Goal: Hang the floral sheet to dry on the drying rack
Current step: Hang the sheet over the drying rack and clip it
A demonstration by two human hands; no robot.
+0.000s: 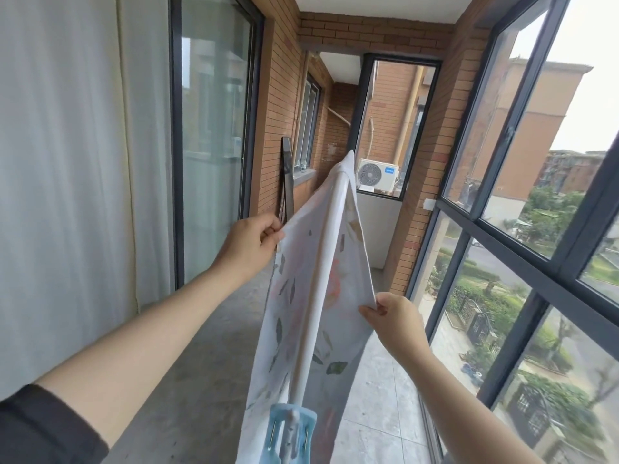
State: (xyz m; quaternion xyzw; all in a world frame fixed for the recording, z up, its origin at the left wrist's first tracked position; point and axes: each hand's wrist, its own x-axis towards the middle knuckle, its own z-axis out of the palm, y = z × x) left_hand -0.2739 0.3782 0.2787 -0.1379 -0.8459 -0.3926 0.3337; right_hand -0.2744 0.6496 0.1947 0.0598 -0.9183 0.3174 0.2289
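The white floral sheet (294,316) with leaf and pink flower print drapes over the drying rack's white rail (323,262), which runs away from me down the middle of the view. My left hand (249,244) pinches the sheet's left edge and holds it out to the left of the rail. On the right side my right hand (393,318) pinches the other edge, lower and nearer to me. A light blue clip (291,433) sits on the rail at the bottom of the view, over the sheet's near end.
I stand on a narrow brick balcony with a grey tiled floor (378,396). A curtained glass sliding door (214,135) is on the left, tall windows (522,209) on the right. A dark board (287,182) leans on the far wall; an air-conditioner unit (376,174) sits beyond the end window.
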